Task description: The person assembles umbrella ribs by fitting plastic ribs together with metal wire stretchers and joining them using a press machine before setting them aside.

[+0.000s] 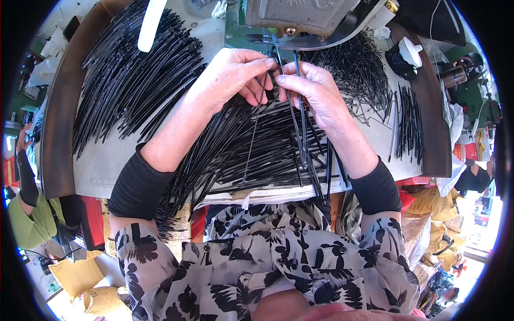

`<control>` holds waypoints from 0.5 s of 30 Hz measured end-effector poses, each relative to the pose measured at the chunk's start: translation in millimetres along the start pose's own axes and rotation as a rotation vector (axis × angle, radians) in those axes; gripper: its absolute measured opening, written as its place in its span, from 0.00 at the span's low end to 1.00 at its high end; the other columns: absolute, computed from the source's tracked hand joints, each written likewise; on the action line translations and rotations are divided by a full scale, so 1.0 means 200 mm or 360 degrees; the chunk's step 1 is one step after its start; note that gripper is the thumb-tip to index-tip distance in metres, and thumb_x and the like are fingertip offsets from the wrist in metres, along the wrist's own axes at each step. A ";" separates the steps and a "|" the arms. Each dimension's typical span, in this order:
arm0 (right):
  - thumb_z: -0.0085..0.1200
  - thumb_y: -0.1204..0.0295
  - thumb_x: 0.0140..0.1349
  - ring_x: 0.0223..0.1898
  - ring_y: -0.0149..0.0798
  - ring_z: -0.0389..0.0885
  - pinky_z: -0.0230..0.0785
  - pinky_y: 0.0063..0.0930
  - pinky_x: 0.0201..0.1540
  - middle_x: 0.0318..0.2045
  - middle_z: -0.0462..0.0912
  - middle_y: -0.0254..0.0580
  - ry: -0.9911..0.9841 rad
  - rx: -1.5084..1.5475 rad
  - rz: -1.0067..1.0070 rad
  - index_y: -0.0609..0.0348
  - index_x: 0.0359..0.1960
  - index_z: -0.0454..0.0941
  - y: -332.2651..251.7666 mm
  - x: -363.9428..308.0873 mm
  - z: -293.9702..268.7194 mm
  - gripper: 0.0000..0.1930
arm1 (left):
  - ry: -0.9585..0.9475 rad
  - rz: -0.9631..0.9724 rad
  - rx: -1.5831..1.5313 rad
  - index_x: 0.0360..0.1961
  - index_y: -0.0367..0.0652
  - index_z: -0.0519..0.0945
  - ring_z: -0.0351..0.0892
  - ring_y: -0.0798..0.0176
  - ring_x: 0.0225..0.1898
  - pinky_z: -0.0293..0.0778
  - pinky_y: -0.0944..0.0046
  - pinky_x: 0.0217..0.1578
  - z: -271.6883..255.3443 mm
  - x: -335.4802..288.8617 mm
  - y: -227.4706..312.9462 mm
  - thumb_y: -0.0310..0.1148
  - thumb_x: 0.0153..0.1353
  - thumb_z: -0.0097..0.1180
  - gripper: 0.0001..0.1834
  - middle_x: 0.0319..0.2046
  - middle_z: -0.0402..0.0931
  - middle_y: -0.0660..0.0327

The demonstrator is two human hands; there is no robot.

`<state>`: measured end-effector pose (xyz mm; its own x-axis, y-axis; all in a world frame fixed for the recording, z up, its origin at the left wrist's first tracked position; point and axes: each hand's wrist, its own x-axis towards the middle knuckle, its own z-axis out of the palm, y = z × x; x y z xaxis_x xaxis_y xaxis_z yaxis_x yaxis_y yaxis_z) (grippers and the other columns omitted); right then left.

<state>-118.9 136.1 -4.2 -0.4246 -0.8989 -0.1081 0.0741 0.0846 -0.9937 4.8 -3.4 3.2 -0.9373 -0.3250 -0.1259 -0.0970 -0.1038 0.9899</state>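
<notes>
Both my hands are held close together in front of the machine's green base. My left hand (242, 72) is closed in a pinch at the upper end of a thin black rod (254, 131), which slants down over the pile. Closed around a long jointed black metal rib (304, 147), my right hand (313, 88) keeps its upper end near the machine; the rib looks like one from an umbrella frame. The two sets of fingertips almost meet, and the exact joint between them is hidden. Beneath my hands lies a pile of similar black ribs (214, 147).
A metal machine head (294, 16) stands just beyond my hands. Bundled black ribs (139, 69) cover the table's left side. Thin bent black wires (356, 72) heap at the right, beside a smaller row of rods (409, 125). Brown raised edges (59, 117) border the table.
</notes>
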 end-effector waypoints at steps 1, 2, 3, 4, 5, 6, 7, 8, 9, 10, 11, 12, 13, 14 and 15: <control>0.56 0.68 0.56 0.18 0.20 0.69 0.56 0.12 0.19 0.20 0.78 0.36 0.0024 0.0023 0.0019 0.62 0.34 0.75 -0.01 0.00 0.00 0.10 | 0.0044 0.0022 0.0018 0.37 0.34 0.79 0.76 0.71 0.18 0.71 0.77 0.17 0.00 0.00 0.00 0.40 0.61 0.53 0.17 0.21 0.76 0.61; 0.56 0.69 0.56 0.18 0.21 0.69 0.57 0.11 0.19 0.21 0.78 0.37 0.0048 0.0045 0.0039 0.63 0.35 0.75 -0.01 0.00 0.00 0.10 | 0.0088 0.0045 0.0037 0.36 0.34 0.79 0.76 0.71 0.17 0.71 0.77 0.16 0.00 0.00 0.00 0.41 0.61 0.53 0.17 0.21 0.75 0.61; 0.56 0.69 0.56 0.18 0.21 0.69 0.57 0.11 0.19 0.21 0.78 0.37 0.0046 0.0045 0.0039 0.63 0.35 0.75 -0.01 0.00 0.00 0.10 | 0.0090 0.0045 0.0036 0.36 0.34 0.79 0.76 0.71 0.17 0.71 0.77 0.16 0.00 0.00 -0.01 0.41 0.61 0.53 0.17 0.21 0.75 0.61; 0.57 0.70 0.56 0.18 0.21 0.69 0.57 0.11 0.20 0.21 0.78 0.39 0.0011 0.0062 0.0039 0.64 0.35 0.75 -0.01 0.00 0.00 0.10 | 0.0065 0.0053 0.0031 0.36 0.34 0.79 0.76 0.71 0.17 0.71 0.77 0.16 0.00 0.00 -0.01 0.41 0.61 0.52 0.17 0.21 0.75 0.61; 0.57 0.70 0.55 0.18 0.21 0.69 0.57 0.11 0.20 0.22 0.79 0.40 -0.0023 0.0079 0.0040 0.65 0.35 0.75 -0.01 0.00 0.00 0.11 | 0.0039 0.0061 0.0026 0.35 0.34 0.79 0.75 0.72 0.17 0.70 0.77 0.16 0.01 0.00 -0.01 0.41 0.61 0.52 0.17 0.20 0.75 0.61; 0.57 0.70 0.55 0.18 0.21 0.69 0.57 0.11 0.20 0.22 0.79 0.40 -0.0020 0.0078 0.0038 0.65 0.35 0.75 -0.01 0.00 0.00 0.11 | 0.0036 0.0063 0.0027 0.35 0.34 0.79 0.75 0.72 0.17 0.70 0.77 0.16 0.01 0.00 -0.01 0.41 0.61 0.52 0.17 0.20 0.75 0.61; 0.57 0.70 0.56 0.18 0.21 0.69 0.57 0.11 0.20 0.22 0.79 0.40 -0.0038 0.0081 0.0017 0.66 0.35 0.76 -0.01 0.01 0.00 0.10 | 0.0054 0.0073 0.0038 0.34 0.34 0.79 0.75 0.72 0.16 0.70 0.78 0.15 0.02 0.00 -0.01 0.41 0.62 0.51 0.17 0.20 0.75 0.62; 0.56 0.71 0.56 0.18 0.21 0.69 0.57 0.11 0.20 0.22 0.79 0.40 -0.0055 0.0083 -0.0005 0.66 0.35 0.76 -0.01 0.01 0.01 0.10 | 0.0071 0.0084 0.0050 0.33 0.34 0.79 0.75 0.72 0.16 0.70 0.78 0.15 0.02 0.00 -0.01 0.41 0.62 0.51 0.17 0.19 0.75 0.62; 0.56 0.71 0.56 0.18 0.21 0.69 0.57 0.11 0.20 0.22 0.79 0.40 -0.0053 0.0083 -0.0007 0.66 0.35 0.76 -0.01 0.01 0.01 0.10 | 0.0070 0.0085 0.0052 0.33 0.34 0.79 0.75 0.72 0.16 0.70 0.78 0.15 0.02 0.01 -0.02 0.41 0.62 0.51 0.17 0.19 0.75 0.62; 0.56 0.71 0.56 0.18 0.21 0.69 0.57 0.11 0.19 0.22 0.79 0.41 -0.0045 0.0061 0.0000 0.66 0.34 0.76 -0.02 0.01 0.01 0.10 | 0.0068 0.0102 0.0075 0.32 0.35 0.79 0.75 0.73 0.16 0.69 0.78 0.15 0.01 0.01 -0.03 0.41 0.62 0.50 0.17 0.19 0.75 0.62; 0.56 0.71 0.56 0.18 0.21 0.69 0.57 0.11 0.19 0.22 0.79 0.41 -0.0036 0.0039 0.0007 0.66 0.34 0.76 -0.02 0.01 0.02 0.10 | 0.0066 0.0118 0.0098 0.31 0.35 0.79 0.75 0.73 0.15 0.69 0.78 0.14 0.01 0.02 -0.03 0.41 0.63 0.50 0.17 0.18 0.75 0.62; 0.56 0.71 0.56 0.18 0.21 0.69 0.57 0.11 0.19 0.22 0.79 0.41 -0.0037 0.0039 0.0011 0.66 0.34 0.76 -0.02 0.02 0.02 0.10 | 0.0067 0.0116 0.0096 0.31 0.35 0.79 0.75 0.73 0.15 0.69 0.78 0.14 0.01 0.02 -0.03 0.41 0.63 0.50 0.17 0.18 0.75 0.62; 0.57 0.70 0.56 0.18 0.21 0.69 0.57 0.11 0.19 0.22 0.79 0.41 -0.0033 0.0027 0.0006 0.66 0.34 0.76 -0.03 0.01 0.02 0.10 | 0.0075 0.0126 0.0099 0.30 0.35 0.79 0.74 0.73 0.15 0.69 0.78 0.14 0.01 0.01 -0.03 0.41 0.63 0.50 0.17 0.18 0.75 0.62; 0.57 0.70 0.56 0.18 0.21 0.69 0.57 0.11 0.19 0.22 0.79 0.40 -0.0028 0.0015 0.0002 0.66 0.34 0.76 -0.03 0.01 0.02 0.10 | 0.0083 0.0136 0.0102 0.28 0.35 0.79 0.74 0.73 0.15 0.69 0.78 0.14 0.01 0.01 -0.03 0.41 0.63 0.49 0.18 0.17 0.75 0.62; 0.57 0.70 0.56 0.18 0.21 0.69 0.57 0.11 0.19 0.22 0.79 0.40 -0.0028 0.0014 0.0002 0.66 0.34 0.76 -0.03 0.01 0.02 0.10 | 0.0083 0.0136 0.0102 0.28 0.35 0.79 0.74 0.73 0.15 0.69 0.78 0.14 0.01 0.01 -0.03 0.41 0.63 0.49 0.18 0.17 0.75 0.62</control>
<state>-116.3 131.6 1.0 -0.4085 -0.9063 -0.1084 0.0825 0.0817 -0.9932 2.4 -1.2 -2.3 -0.9245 -0.3789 -0.0422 -0.0400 -0.0137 0.9991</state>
